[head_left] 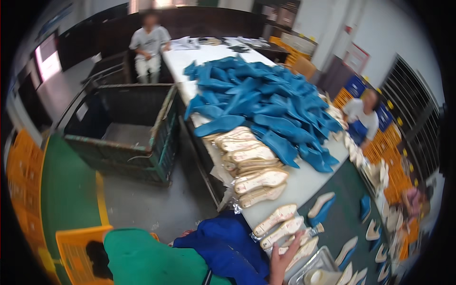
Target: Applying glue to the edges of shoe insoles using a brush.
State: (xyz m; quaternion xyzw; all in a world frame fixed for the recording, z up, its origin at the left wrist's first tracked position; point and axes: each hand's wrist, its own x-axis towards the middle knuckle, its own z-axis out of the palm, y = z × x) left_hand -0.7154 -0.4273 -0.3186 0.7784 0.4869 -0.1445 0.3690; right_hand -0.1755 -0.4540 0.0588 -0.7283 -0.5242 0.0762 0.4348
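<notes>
While the white table (311, 178) is mostly covered by a heap of blue shoe parts (259, 99), a large green bin (118, 161) is positioned at its left side. Along the right side of the table, a dark green belt (349, 185) is loaded with spaced shoe parts. Directly in front of the heap, cream insoles are laid in overlapping stacks (251, 156). Nearer, loose insoles (275, 221) are set out side by side at the table edge. Beside these, a metal tray (324, 250) is placed, with a pale cup (319, 277) at its near end. The right hand (285, 254) is held over the loose insoles, with its fingers spread apart; whether contact is made cannot be determined. The left fingers' state cannot be told, that hand being out of view.
</notes>
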